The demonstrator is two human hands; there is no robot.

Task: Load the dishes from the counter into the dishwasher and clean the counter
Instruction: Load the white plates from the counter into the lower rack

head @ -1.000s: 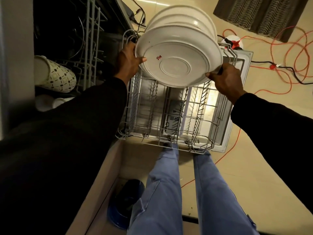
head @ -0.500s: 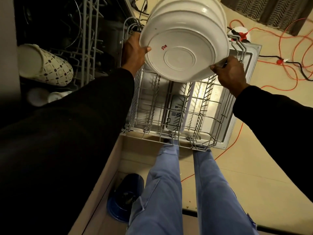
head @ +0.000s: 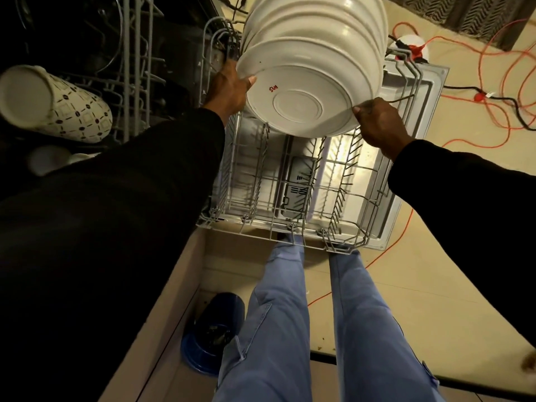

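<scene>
A stack of white dishes point(head: 313, 68), smooth, glossy and round with ribbed rims, is held tilted over the far end of the lower rack point(head: 261, 181). Whether it touches the wire I cannot tell. The lowest dish shows a flat foot ring and a small red mark. The left hand point(head: 229, 88) grips the left rim, thumb pressed on the underside, other fingers hidden behind. The right hand point(head: 380, 123) grips the right rim, fingers curled round it. The rack is thin grey wire with rows of upright prongs, and its near half is free. It lies over the open door point(head: 420, 117).
</scene>
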